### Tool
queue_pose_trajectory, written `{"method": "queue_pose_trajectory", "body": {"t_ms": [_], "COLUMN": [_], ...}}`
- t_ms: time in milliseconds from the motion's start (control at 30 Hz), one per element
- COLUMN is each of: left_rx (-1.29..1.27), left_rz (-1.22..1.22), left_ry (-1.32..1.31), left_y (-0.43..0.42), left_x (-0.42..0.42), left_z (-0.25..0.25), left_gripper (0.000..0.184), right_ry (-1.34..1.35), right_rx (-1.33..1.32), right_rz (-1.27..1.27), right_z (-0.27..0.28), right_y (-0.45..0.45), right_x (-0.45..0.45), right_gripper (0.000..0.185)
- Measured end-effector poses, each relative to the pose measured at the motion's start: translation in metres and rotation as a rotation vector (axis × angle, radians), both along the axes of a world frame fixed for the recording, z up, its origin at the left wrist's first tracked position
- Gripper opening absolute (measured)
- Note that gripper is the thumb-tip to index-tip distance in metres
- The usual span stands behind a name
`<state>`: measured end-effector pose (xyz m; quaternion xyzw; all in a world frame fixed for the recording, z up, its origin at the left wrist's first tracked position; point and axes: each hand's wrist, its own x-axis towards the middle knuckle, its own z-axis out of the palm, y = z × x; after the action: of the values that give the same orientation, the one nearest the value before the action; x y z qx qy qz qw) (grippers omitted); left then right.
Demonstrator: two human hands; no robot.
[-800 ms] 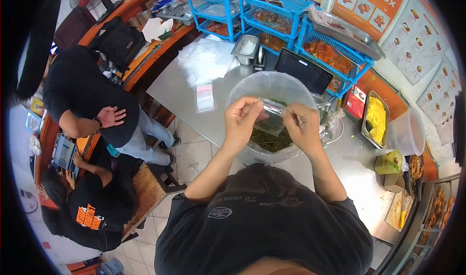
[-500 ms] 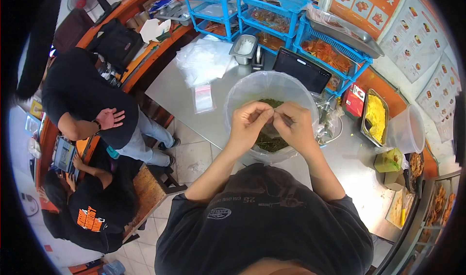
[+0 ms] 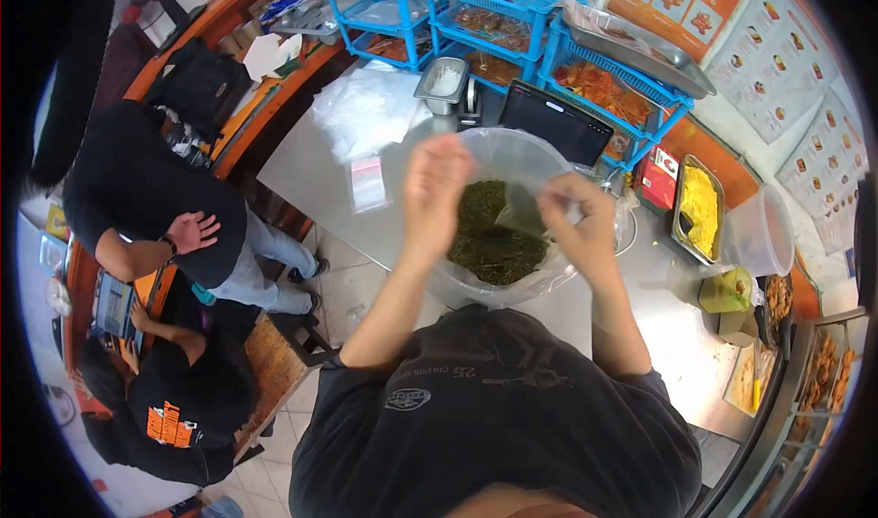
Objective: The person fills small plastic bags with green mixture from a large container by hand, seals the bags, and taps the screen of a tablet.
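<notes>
Your right hand (image 3: 578,214) with fingertips pinched on a small clear bag (image 3: 522,211), inside the tub (image 3: 519,155) outline over its dark greens (image 3: 496,255), your left hand (image 3: 437,193) by the tub's left rim, finger state too blurred to tell

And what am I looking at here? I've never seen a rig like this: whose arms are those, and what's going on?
No machine here: the arms are a person's, filmed by one camera worn on their head, looking forward and down. Every picture is that view. The right hand seems to pinch a small clear bag over a tub of shredded greens. The left hand is blurred; I see nothing in it. The metal table also bears loose bags and a tray of yellow food.
</notes>
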<state>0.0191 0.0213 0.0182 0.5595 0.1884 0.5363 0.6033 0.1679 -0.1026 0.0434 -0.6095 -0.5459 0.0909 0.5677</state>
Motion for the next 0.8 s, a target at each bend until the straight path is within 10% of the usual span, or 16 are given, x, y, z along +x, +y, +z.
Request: {"method": "queue_pose_trajectory", "body": {"t_ms": [133, 233, 367, 567, 667, 800], "left_rx": [-0.074, 0.094, 0.244, 0.473, 0.107, -0.033], "left_rz": [0.43, 0.713, 0.438, 0.719, 0.501, -0.057], "left_ry": [0.188, 1.038, 1.641, 1.125, 0.417, 0.182], "left_y": [0.116, 0.168, 0.153, 0.154, 0.125, 0.05], "left_x": [-0.038, -0.064, -0.086, -0.084, -0.056, -0.034], "left_z": [-0.084, -0.176, -0.232, -0.188, -0.113, -0.016], "left_gripper": [0.026, 0.044, 0.057, 0.046, 0.033, 0.016], "right_ry": [-0.114, -0.216, -0.114, -0.026, 0.048, 0.103], "right_rx": [-0.025, -0.011, -0.017, -0.056, -0.05, 0.065], "right_rz": [-0.316, -0.342, -0.212, -0.224, -0.19, -0.059], "right_z": [0.004, 0.014, 0.004, 0.001, -0.011, 0.006], "right_y": [-0.006, -0.008, -0.007, -0.015, -0.016, 0.009], "right_x": [0.052, 0.055, 0.05, 0.054, 0.059, 0.004], "right_gripper": [0.011, 0.013, 0.014, 0.012, 0.012, 0.014]}}
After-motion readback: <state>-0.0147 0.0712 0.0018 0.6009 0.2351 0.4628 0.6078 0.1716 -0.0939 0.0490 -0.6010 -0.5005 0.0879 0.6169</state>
